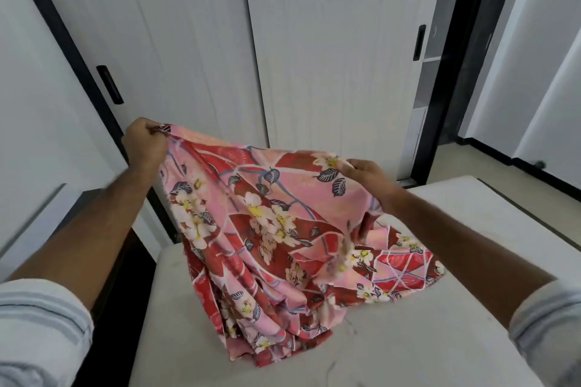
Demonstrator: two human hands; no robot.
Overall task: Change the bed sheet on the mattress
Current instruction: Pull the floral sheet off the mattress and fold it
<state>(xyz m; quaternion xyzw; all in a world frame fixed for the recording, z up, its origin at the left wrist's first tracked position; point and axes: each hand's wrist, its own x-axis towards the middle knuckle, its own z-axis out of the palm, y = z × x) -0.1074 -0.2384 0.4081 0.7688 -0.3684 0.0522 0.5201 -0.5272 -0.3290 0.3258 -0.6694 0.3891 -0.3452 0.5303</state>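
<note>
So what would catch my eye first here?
The pink and red floral sheet, held up at centre with its lower folds bunched on the bare white mattress. The left hand grips one edge high; the right hand pinches another lower down. Pale sliding doors stand behind.

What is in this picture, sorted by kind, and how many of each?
Hands: 2, the left hand and right hand, both gripping the sheet
Floral bed sheet: 1
Bare mattress: 1
Black door handles: 2, and
Total: 6
</note>
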